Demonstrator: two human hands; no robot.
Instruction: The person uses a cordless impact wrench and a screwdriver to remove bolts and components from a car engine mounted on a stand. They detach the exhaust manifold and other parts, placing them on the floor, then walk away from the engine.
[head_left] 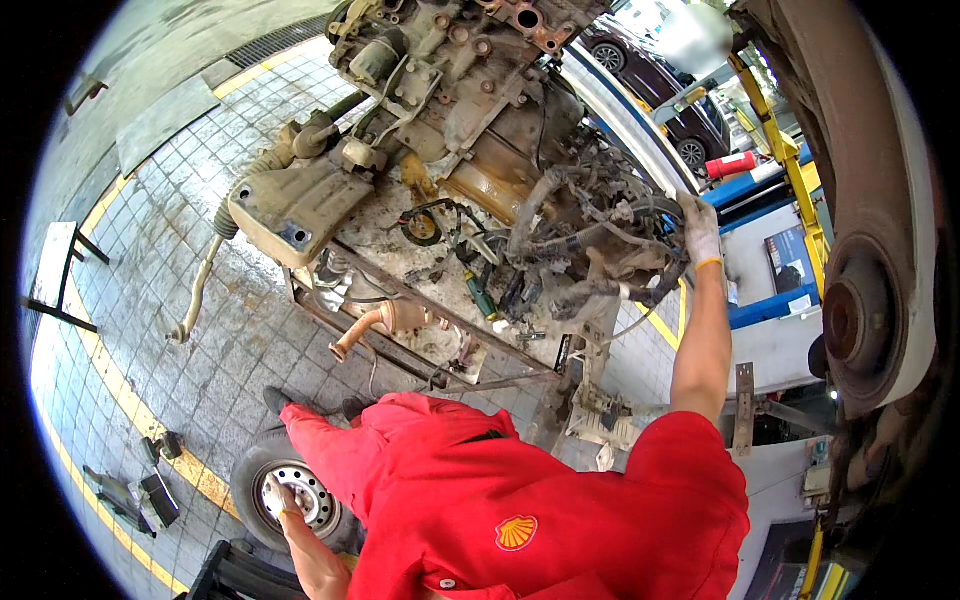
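I look down from the head camera over a red work shirt at a dirty engine and gearbox assembly (470, 130) that stands on a low metal frame (420, 330) on a tiled workshop floor (190, 330). The engine's long axis runs on a slant, from the lower left of the picture up toward the upper right, and a thick tangle of wiring harness and hoses (590, 250) hangs off its near right end. My right hand (700, 228), in a pale work glove with a yellow cuff, is stretched far forward with the arm nearly straight, and it rests on the upper right edge of that tangle; the harness lies just to the left of and below the fingers. The gloved fingers curl onto the wires, but I cannot tell whether they truly grip a strand or only press against it. My left hand (280, 497), also gloved, is well apart from the engine, low at the near left, with the elbow bent, laid on a car wheel (295, 495) that lies flat on the floor; its fingers seem closed on the steel rim, bracing me. So the right hand is the nearer one to the harness. A raised car with a bare brake disc (855, 320) stands to my right.
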